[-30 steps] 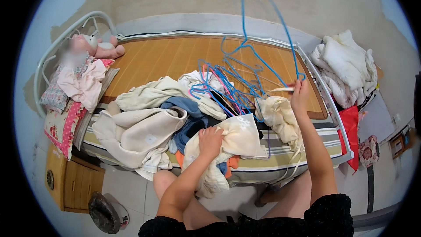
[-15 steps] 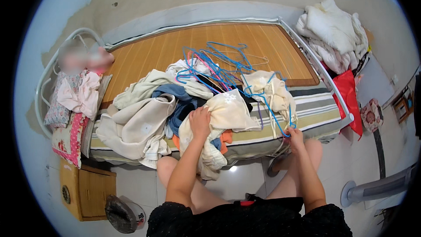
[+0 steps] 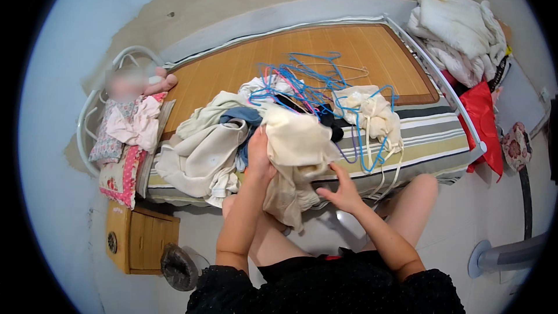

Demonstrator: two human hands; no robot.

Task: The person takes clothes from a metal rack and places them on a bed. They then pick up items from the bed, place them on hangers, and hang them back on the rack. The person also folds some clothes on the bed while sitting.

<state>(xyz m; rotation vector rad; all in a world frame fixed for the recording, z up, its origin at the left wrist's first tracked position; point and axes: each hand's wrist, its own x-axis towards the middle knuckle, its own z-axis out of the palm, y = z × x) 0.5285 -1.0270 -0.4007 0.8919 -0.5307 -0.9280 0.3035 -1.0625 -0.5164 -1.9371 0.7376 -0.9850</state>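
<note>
A cream cloth garment (image 3: 299,139) is lifted at the front edge of the bed, its lower part hanging over the side. My left hand (image 3: 261,154) grips its left edge, the fingers partly hidden by cloth. Close to the garment's right side, my right hand (image 3: 343,191) is open, thumb and fingers apart, holding nothing. To the right, a blue clothes hanger (image 3: 366,168) lies with another cream garment (image 3: 372,113) with long ties. Behind is a tangle of blue and pink hangers (image 3: 296,84). Pale and blue clothes (image 3: 200,148) are heaped left of my left hand.
The bed carries a brown woven mat (image 3: 232,64) and a striped sheet (image 3: 436,134). A metal bed rail (image 3: 439,81) closes the right end. A wooden cabinet (image 3: 145,241) and a lined bin (image 3: 179,267) stand at lower left. White quilts (image 3: 456,23) are piled at far right.
My right hand has let go of the blue hanger, which now lies on the bed, and moved left toward the cream garment. My left hand has raised that garment. The view has shifted slightly.
</note>
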